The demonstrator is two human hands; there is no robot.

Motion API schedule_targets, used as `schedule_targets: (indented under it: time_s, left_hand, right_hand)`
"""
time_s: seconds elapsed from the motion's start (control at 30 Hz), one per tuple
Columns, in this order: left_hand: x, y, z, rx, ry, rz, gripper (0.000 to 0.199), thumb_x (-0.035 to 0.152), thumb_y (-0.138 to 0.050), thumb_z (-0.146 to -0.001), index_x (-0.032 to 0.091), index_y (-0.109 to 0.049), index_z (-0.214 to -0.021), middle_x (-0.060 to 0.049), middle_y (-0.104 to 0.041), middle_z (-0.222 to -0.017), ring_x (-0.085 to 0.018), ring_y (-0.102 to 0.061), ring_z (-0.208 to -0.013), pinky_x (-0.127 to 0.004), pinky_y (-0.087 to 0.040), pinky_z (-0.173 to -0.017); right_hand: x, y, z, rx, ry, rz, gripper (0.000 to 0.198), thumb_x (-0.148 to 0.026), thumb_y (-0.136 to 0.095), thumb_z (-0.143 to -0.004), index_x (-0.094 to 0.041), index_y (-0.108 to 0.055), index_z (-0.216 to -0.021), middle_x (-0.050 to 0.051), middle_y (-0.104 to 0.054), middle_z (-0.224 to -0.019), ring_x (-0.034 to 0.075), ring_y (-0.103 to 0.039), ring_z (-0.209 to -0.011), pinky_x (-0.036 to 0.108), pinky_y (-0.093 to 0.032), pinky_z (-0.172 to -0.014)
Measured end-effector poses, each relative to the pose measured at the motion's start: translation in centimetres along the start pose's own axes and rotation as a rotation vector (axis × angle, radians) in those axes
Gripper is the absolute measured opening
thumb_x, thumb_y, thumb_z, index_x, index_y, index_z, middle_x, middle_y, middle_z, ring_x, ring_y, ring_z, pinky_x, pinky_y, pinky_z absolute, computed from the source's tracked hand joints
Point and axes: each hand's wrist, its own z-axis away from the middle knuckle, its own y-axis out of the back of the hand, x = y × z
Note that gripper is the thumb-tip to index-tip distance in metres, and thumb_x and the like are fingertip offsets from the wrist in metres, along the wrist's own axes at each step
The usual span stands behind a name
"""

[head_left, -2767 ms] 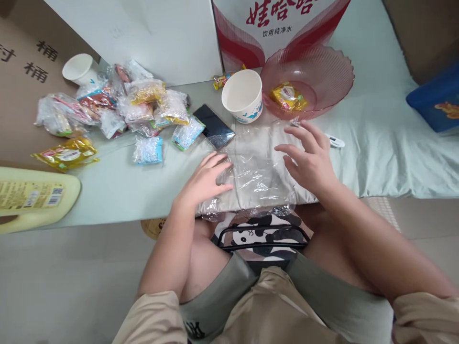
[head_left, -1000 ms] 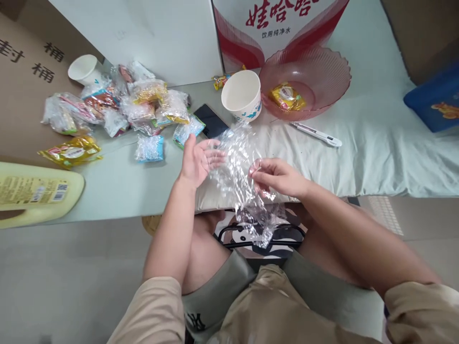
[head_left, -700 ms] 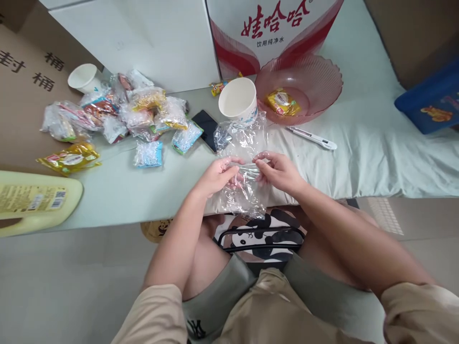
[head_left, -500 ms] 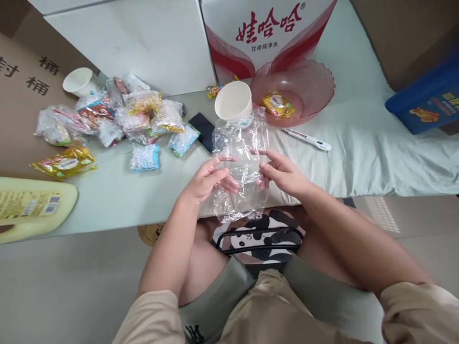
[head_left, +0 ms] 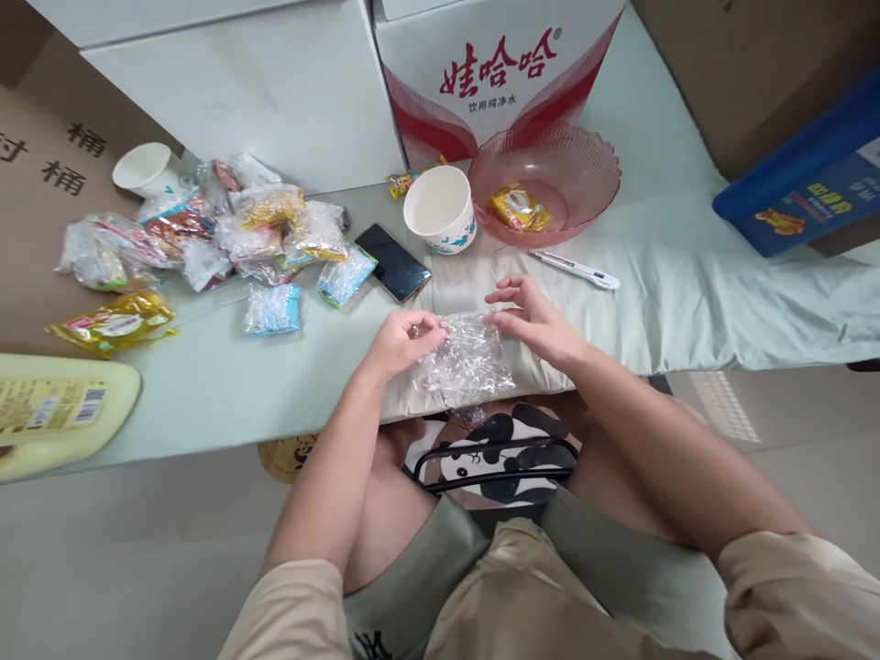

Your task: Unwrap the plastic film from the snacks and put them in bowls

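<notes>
A crinkled clear plastic bag (head_left: 468,362) hangs over the near edge of the cloth-covered surface, between my hands. Thumb and fingers of my left hand (head_left: 409,344) are pinched on its upper left corner. My right hand (head_left: 536,323) is beside the upper right corner, its fingers apart and the thumb tip close to the plastic; I cannot tell whether it touches. Beyond the hands stands a white paper cup (head_left: 440,211), upright, with a blue-green print. To its left lies a black phone (head_left: 393,264).
A pink ribbed bowl (head_left: 584,179) holds a yellow packet (head_left: 521,208). In front lies a white utility knife (head_left: 576,269). Several wrapped snacks (head_left: 261,220) are heaped at left, near another cup (head_left: 146,171). A yellow jug (head_left: 65,408), blue container (head_left: 808,179) and printed carton (head_left: 499,82) stand around.
The bag has crumpled shorter and moved down from in front of the cup. My right hand's fingers have spread away from it, while my left hand has closed on its corner.
</notes>
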Motion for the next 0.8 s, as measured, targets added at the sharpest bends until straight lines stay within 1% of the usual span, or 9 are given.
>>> schedule_targets:
  time_s: [0.07,0.1,0.2,0.3,0.37,0.43,0.5,0.67,0.8]
  left_hand:
    - [-0.1,-0.5,0.1,0.024,-0.023,0.03,0.027,0.028,-0.079,-0.066,0.02,-0.058,-0.08,0.0,-0.07,-0.082,-0.014,-0.068,-0.074,-0.026,-0.053,-0.071]
    - [0.0,-0.6,0.2,0.04,-0.021,0.079,0.035,0.025,-0.08,-0.065,0.022,-0.056,-0.09,0.001,-0.07,-0.085,-0.014,-0.069,-0.075,-0.026,-0.053,-0.071]
    - [0.1,-0.7,0.3,0.045,0.076,0.218,0.056,0.027,-0.083,-0.065,0.025,-0.051,-0.112,0.0,-0.071,-0.092,-0.015,-0.071,-0.077,-0.027,-0.055,-0.072]
    - [0.2,-0.6,0.2,0.013,0.194,0.264,0.05,0.035,-0.087,-0.063,0.019,-0.059,-0.101,-0.003,-0.071,-0.085,-0.017,-0.07,-0.076,-0.028,-0.055,-0.072]
    - [0.4,-0.7,0.2,0.039,0.166,0.306,0.043,0.038,-0.087,-0.063,0.018,-0.06,-0.09,-0.002,-0.07,-0.081,-0.018,-0.069,-0.078,-0.029,-0.055,-0.074]
    - [0.5,-0.9,0.2,0.044,0.119,0.363,0.042,0.041,-0.086,-0.065,0.021,-0.059,-0.09,-0.002,-0.071,-0.086,-0.019,-0.071,-0.083,-0.032,-0.056,-0.077]
    - [0.6,-1.1,0.3,0.008,0.14,0.36,0.043,0.043,-0.084,-0.07,0.024,-0.058,-0.099,-0.002,-0.071,-0.087,-0.02,-0.072,-0.082,-0.033,-0.057,-0.074]
    - [0.4,-1.2,0.4,0.023,0.223,0.285,0.048,0.048,-0.082,-0.075,0.028,-0.056,-0.111,0.007,-0.054,-0.061,-0.013,-0.056,-0.048,-0.029,-0.052,-0.052]
    - [0.8,-1.1,0.7,0.007,0.228,0.414,0.058,0.046,-0.083,-0.072,0.031,-0.056,-0.122,0.008,-0.055,-0.06,-0.012,-0.057,-0.049,-0.028,-0.055,-0.054]
  right_hand:
    - [0.4,-0.4,0.1,-0.038,-0.04,0.046,0.076,-0.036,-0.084,-0.068,-0.027,-0.043,-0.13,0.004,-0.063,-0.108,0.015,-0.064,-0.081,0.034,-0.056,-0.075]
    - [0.5,-0.6,0.1,-0.059,-0.039,0.068,0.08,-0.034,-0.084,-0.067,-0.027,-0.04,-0.134,0.002,-0.063,-0.102,0.015,-0.062,-0.078,0.034,-0.056,-0.073]
    - [0.3,-1.0,0.3,-0.003,0.076,0.047,0.075,-0.033,-0.081,-0.073,-0.027,-0.041,-0.136,0.001,-0.064,-0.095,0.014,-0.059,-0.075,0.032,-0.055,-0.072]
    - [-0.1,-1.3,0.5,0.053,0.153,-0.058,0.074,-0.036,-0.084,-0.07,-0.03,-0.048,-0.134,0.004,-0.066,-0.112,0.015,-0.063,-0.087,0.032,-0.056,-0.082]
    - [-0.2,-1.5,0.5,-0.011,0.096,-0.024,0.053,-0.041,-0.083,-0.071,-0.025,-0.06,-0.117,0.005,-0.068,-0.109,0.017,-0.065,-0.091,0.034,-0.056,-0.085]
    - [-0.2,-1.5,0.5,-0.084,0.039,0.054,0.034,-0.047,-0.076,-0.079,-0.02,-0.065,-0.096,0.005,-0.069,-0.096,0.018,-0.066,-0.088,0.034,-0.055,-0.083]
    - [-0.3,-1.5,0.5,-0.106,0.044,0.107,0.031,-0.05,-0.069,-0.085,-0.019,-0.062,-0.087,0.003,-0.068,-0.086,0.016,-0.065,-0.08,0.032,-0.054,-0.077]
    - [-0.4,-1.0,0.7,-0.088,0.062,0.145,0.037,-0.055,-0.069,-0.087,-0.022,-0.055,-0.095,-0.003,-0.061,-0.065,0.013,-0.059,-0.061,0.027,-0.047,-0.06]
    - [-0.6,-1.1,0.8,-0.099,0.091,-0.074,0.051,-0.055,-0.078,-0.079,-0.024,-0.054,-0.112,-0.007,-0.056,-0.065,0.012,-0.055,-0.061,0.027,-0.046,-0.061]
